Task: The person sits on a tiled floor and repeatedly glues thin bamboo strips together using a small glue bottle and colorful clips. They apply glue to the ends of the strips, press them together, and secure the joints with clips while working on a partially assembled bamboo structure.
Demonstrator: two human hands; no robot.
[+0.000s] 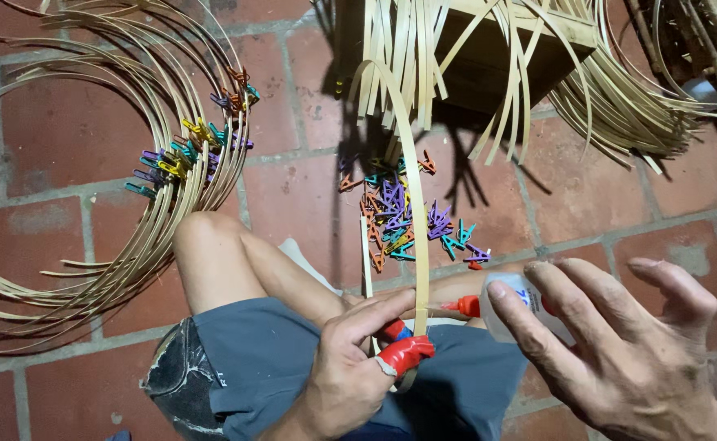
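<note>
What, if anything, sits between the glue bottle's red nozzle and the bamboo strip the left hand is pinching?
Nothing visible does. The right hand holds the glue bottle with its nozzle almost at the bamboo strip, which the left hand pinches; the gap shows bare.

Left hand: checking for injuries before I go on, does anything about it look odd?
Yes. The left hand has red tape wound round its thumb tip, pressed against the bamboo strip. Whether it covers a cut cannot be told.

Red brick floor (pixel 73 122) with pale mortar joints, lit from above.

A heap of clips (pixel 403 220) lies on the floor (pixel 293 188) between coiled strips (pixel 113 204) and a crate (pixel 489 57).
</note>
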